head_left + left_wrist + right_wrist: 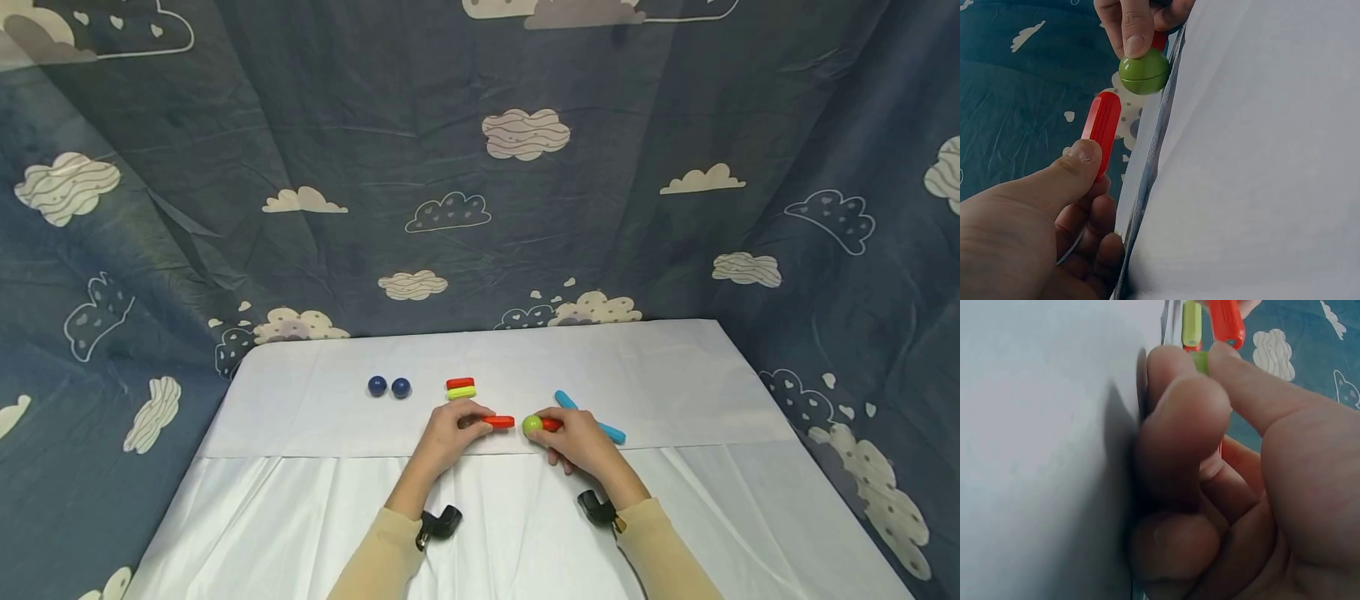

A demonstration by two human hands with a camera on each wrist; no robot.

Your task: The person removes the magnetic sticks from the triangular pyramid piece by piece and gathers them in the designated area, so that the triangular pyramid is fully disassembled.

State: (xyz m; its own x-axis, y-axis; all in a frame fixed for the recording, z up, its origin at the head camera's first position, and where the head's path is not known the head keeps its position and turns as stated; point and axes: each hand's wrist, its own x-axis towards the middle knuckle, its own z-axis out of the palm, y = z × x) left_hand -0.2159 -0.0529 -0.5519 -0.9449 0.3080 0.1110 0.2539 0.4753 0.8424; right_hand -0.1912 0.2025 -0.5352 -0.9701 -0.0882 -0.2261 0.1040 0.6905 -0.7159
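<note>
My left hand (452,431) pinches a red toy stick (502,422) between thumb and fingertips, its far end sticking out to the right. In the left wrist view this ridged stick (1105,122) points up at a glossy green ball (1145,74), a small gap between them. My right hand (583,439) holds the green ball (532,424) with its thumb on it; a second red stick (551,425) shows right behind the ball, partly hidden by the fingers. Beside the right hand lies a longer light blue stick (613,433), its middle covered by the hand.
Two dark blue balls (389,387) sit at the back left of the white-covered table (675,375). A short red stick (460,383) and a yellow-green stick (461,392) lie side by side just beyond the left hand. A dark cloud-patterned cloth (360,150) hangs around the table.
</note>
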